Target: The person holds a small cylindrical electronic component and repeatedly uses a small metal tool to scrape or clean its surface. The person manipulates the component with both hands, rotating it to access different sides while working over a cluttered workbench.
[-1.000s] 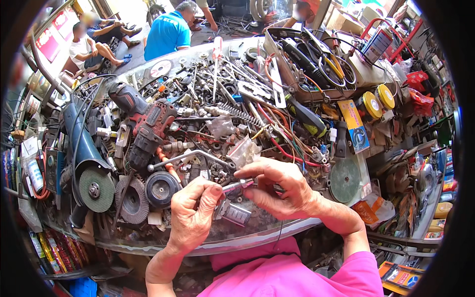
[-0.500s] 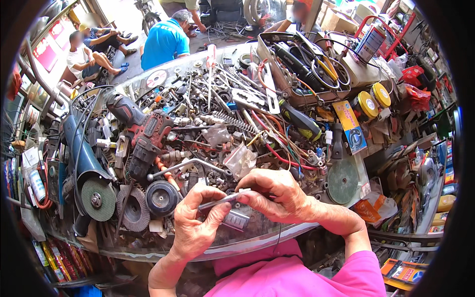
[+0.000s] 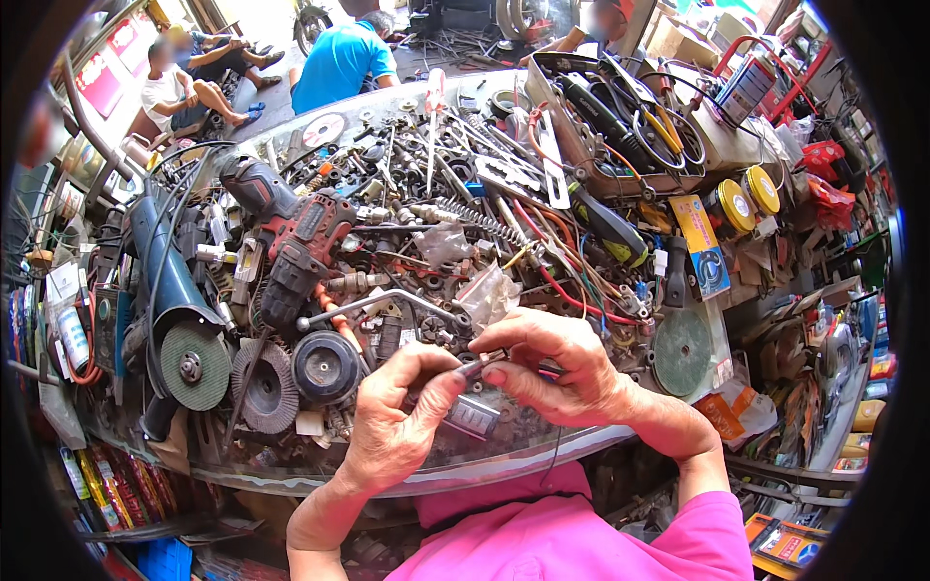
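Observation:
Near the front edge of the table, my left hand (image 3: 395, 414) pinches one end of a small slim metal piece (image 3: 477, 367) between thumb and fingertips. My right hand (image 3: 570, 370) is closed around its other end, thumb below and fingers above. What exact part it is cannot be made out. Just beneath the fingertips lies a grey ribbed rectangular block (image 3: 471, 416). A bent metal rod wrench (image 3: 387, 296) rests beyond my left hand, and a clear plastic bag (image 3: 487, 296) sits beyond my right fingers.
Angle grinder (image 3: 172, 281), red-black cordless drill (image 3: 308, 237) and black round disc (image 3: 325, 367) crowd the left. Screws and bolts heap the middle. A tool box (image 3: 620, 116), yellow-lidded tins (image 3: 738, 208) and a green disc (image 3: 683, 351) stand right. People sit beyond the table.
The whole view has shifted slightly. The piece between my hands now sits at a different angle, with less of it showing, and my right fingers have moved along it.

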### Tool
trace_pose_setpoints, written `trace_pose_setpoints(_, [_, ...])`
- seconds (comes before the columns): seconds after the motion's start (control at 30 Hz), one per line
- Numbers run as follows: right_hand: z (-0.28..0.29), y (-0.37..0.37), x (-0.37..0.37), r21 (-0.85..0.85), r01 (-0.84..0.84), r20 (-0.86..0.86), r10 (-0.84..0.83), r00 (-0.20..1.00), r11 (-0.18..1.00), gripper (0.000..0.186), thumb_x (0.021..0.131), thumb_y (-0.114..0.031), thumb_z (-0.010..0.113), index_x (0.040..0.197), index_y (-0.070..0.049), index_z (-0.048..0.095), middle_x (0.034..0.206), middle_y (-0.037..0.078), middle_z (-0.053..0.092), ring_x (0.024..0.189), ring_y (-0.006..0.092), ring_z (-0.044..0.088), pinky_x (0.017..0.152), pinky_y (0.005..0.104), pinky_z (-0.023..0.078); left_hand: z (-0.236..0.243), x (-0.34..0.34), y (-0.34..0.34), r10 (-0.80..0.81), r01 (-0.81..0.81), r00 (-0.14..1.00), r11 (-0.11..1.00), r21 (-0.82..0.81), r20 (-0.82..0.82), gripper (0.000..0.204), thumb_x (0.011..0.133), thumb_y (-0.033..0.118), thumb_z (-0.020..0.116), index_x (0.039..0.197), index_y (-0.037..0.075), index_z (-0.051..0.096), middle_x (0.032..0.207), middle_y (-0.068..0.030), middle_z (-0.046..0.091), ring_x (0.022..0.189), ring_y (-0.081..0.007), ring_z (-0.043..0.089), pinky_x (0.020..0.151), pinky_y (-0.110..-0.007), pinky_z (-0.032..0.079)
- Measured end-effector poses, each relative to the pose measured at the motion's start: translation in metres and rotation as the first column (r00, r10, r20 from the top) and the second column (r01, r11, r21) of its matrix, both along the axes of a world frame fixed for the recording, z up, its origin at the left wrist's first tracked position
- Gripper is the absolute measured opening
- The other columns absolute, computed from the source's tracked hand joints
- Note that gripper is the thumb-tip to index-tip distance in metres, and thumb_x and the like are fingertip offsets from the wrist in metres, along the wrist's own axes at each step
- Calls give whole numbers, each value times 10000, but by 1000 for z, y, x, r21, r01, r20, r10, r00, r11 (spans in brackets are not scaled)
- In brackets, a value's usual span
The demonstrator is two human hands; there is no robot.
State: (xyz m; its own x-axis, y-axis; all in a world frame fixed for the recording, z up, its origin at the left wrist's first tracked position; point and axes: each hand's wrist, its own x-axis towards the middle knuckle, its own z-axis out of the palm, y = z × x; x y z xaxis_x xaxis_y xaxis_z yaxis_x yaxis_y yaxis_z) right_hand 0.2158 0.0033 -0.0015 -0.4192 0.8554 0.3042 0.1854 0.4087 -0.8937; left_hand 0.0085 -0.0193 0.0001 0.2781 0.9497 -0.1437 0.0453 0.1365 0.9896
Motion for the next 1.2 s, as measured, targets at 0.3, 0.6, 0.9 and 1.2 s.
trace_pose_setpoints(0.3, [-2,0,0,16,1,9,-1,1000,1000,254,843,-90,715,1083,-45,648,782,69,632,583,143,561,520,267,427,1,1,-2,-26,23,997,999,47,66,226,868,28,700,1054,14,571,914,-38,640,852,-65,607,755,-222,496])
trace_pose_setpoints(0.6, [9,0,-1,-32,-55,5,55,998,998,234,823,16,701,1052,2,653,810,61,620,540,72,569,472,224,407,-1,-1,3,-90,97,995,985,141,-53,149,952,123,597,988,-14,643,877,-80,594,809,-158,588,730,-279,466])
trace_pose_setpoints(0.9, [10,-3,-4,14,-10,30,9,1000,1000,188,826,-25,709,1006,2,663,775,68,630,531,93,588,470,220,431,-4,-5,3,-111,122,992,954,273,-58,148,939,129,627,991,-7,651,862,-67,596,819,-143,589,752,-269,469])
trace_pose_setpoints(1.2, [10,-5,-1,15,-3,23,2,1000,1000,205,821,-30,715,1018,-10,661,776,70,639,545,98,583,475,235,429,2,-2,0,-86,87,996,985,147,-18,213,856,63,707,1036,23,601,908,-46,594,841,-116,584,749,-266,477])
